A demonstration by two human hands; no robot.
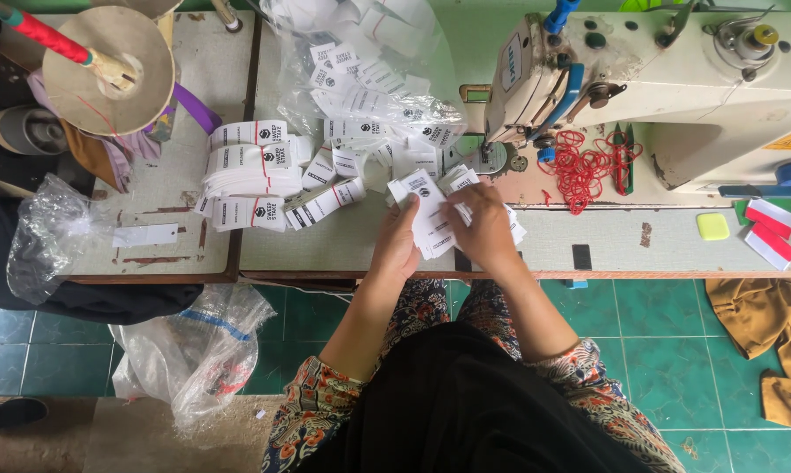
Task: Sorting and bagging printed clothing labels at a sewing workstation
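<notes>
- Black cloth over the person's lap fills the bottom of the view, with patterned sleeves either side and green floor tiles below the table edge.
- Both forearms reach up to the front edge of the table, where the hands meet over a small stack of white labels.
- Left hand is curled around the left side of that stack, thumb on top, fingers tucked under (so closed on it, not flat).
- Right hand sits just right of the same stack, fingers bent and pinching at the top labels; it overlaps the stack's right edge, so hand and labels are touching.
- More loose labels fan out from under the right hand toward the sewing machine.
- Left of the hands, well apart from them, are bundled labels tied with red bands, and behind those a clear plastic bag stuffed with more.
- Red rubber bands lie in a heap at the machine's base, just up and right of the right hand.
- Far left: a thread cone on a disc and a crumpled plastic bag.
- Another bag hangs below the table.
</notes>
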